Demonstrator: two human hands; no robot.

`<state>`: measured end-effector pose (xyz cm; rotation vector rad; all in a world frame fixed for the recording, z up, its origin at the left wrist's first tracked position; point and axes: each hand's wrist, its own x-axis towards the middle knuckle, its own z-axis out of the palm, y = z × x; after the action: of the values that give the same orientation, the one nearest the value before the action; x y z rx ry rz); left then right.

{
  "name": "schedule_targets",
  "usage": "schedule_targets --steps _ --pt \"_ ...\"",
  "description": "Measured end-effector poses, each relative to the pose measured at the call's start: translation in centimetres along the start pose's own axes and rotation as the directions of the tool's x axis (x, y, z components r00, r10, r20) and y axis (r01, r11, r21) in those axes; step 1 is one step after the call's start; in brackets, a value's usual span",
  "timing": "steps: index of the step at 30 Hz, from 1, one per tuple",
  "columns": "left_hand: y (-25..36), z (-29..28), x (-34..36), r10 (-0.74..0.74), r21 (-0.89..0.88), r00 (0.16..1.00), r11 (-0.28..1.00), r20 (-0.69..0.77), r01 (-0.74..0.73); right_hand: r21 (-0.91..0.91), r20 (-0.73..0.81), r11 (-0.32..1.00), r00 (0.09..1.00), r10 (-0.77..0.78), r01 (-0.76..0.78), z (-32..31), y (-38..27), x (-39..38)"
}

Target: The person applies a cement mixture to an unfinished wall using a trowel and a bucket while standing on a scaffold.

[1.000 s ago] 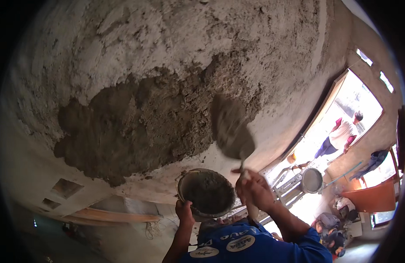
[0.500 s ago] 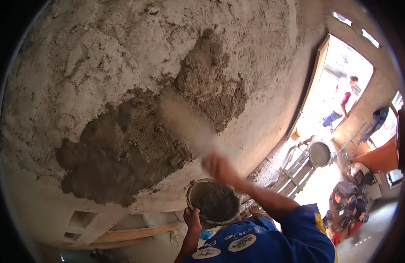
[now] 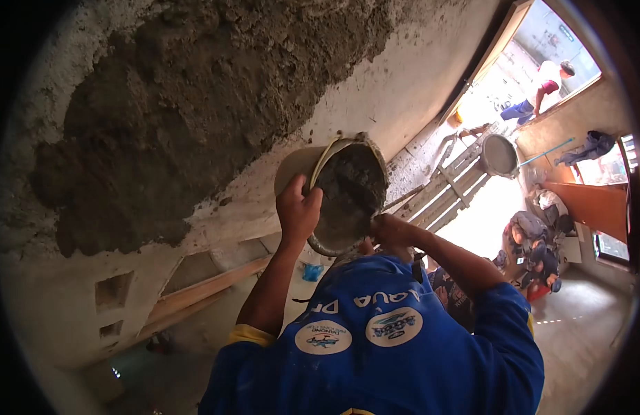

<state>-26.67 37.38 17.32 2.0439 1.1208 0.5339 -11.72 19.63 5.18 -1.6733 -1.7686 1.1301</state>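
My left hand [image 3: 298, 211] is closed on the near-left rim of a bucket [image 3: 313, 243], which is tilted so its mouth faces me. Wet grey mortar [image 3: 348, 169] coats the inside. My right hand [image 3: 392, 230] is closed at the bucket's right rim, gripping a trowel [image 3: 359, 196] whose dark blade reaches down into the mortar; its handle is hidden in my fist. Beyond the bucket, a broad patch of fresh dark mortar [image 3: 161, 131] covers the rough wall.
A wooden slatted platform [image 3: 453, 181] with another round mortar tub [image 3: 500, 153] stands to the right. A person [image 3: 541, 93] bends by the bright doorway, and other people [image 3: 531, 249] are at lower right. A wooden beam [image 3: 206, 287] runs below the wall.
My right hand has come back from the wall to the bucket with the trowel. The bucket has been raised and tilted, and the view has shifted.
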Motion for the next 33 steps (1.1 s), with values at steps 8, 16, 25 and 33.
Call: schedule_targets --steps 8,16,25,33 --pt "2.5 0.2 1.4 -0.062 -0.312 0.995 0.949 -0.075 0.035 0.876 0.468 0.075 0.877 0.112 -0.477 -4.0 -8.2 -0.2" --pt "-4.3 -0.7 -1.4 -0.513 -0.818 0.859 0.493 0.003 0.297 0.892 0.18 -0.39 0.972 -0.154 -0.227 -7.1 -13.1 -2.7" --pt "-10.5 -0.8 -8.0 -0.597 -0.649 0.794 0.65 -0.114 0.396 0.32 -0.929 0.508 0.371 0.0 0.8 -21.4 -24.1 -0.1" --pt "-9.6 -3.0 -9.5 -0.537 -0.441 0.807 0.804 -0.247 0.399 -0.349 -0.91 0.919 0.301 -0.285 -0.185 -21.7 -18.5 16.9"
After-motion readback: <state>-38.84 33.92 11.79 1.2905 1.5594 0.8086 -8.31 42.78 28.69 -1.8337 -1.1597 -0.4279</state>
